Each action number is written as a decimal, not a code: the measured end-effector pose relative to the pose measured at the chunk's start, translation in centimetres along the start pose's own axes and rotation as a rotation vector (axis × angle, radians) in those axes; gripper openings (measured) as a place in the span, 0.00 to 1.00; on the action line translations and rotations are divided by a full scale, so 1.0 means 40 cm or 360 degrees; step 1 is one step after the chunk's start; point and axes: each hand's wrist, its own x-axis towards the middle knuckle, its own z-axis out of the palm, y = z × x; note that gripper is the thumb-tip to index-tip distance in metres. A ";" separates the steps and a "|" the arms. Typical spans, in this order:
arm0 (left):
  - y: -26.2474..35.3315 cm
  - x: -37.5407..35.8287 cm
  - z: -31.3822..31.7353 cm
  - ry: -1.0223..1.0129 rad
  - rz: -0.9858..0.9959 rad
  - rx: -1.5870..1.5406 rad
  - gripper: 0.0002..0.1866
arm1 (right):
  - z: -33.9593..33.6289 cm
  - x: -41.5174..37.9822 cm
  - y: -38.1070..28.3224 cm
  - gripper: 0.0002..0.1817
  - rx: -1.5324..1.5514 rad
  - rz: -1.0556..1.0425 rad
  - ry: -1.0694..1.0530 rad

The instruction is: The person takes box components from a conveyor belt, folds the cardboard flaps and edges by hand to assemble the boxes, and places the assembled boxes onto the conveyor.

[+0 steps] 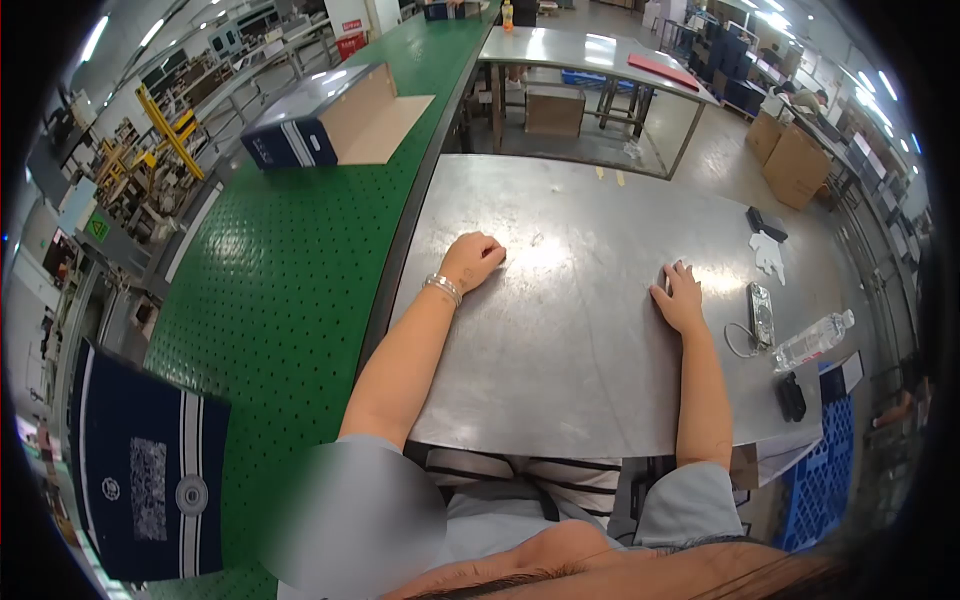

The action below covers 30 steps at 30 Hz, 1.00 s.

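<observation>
Grey metal table [560, 330], green dotted conveyor belt [290, 270], navy white-striped box [150, 480], red tray [662, 70], silver bracelet [442, 288].

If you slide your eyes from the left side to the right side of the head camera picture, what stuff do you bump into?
Dark blue box → green conveyor belt → left hand → right hand → phone → water bottle.
</observation>
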 end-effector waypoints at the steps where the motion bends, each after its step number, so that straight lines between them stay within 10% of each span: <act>1: 0.001 0.001 -0.002 0.0001 0.0030 0.0011 0.15 | 0.005 -0.002 -0.001 0.34 0.0010 0.0011 0.0028; 30: -0.016 0.007 0.011 0.0010 -0.0003 0.0091 0.14 | 0.035 0.015 0.004 0.35 0.0004 0.0050 -0.0026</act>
